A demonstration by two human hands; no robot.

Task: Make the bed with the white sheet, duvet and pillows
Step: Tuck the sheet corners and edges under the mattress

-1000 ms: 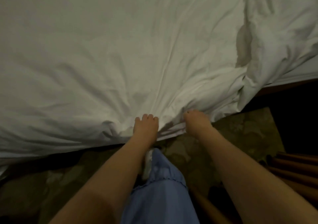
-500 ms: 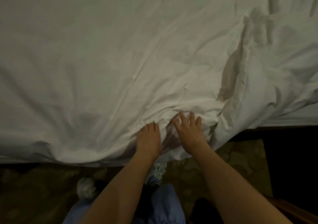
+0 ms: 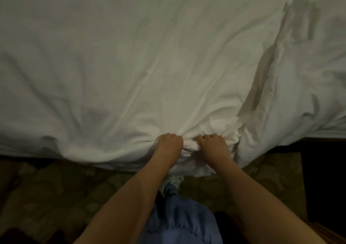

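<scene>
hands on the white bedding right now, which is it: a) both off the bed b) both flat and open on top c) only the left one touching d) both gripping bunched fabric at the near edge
d: the left hand and right hand each have fingers curled into gathered white bedding at the near edge.

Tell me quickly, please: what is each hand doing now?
Left hand: closed, fingers curled into a bunch of the white duvet at the bed's near edge.
Right hand: closed, gripping the same bunch beside it.
</scene>
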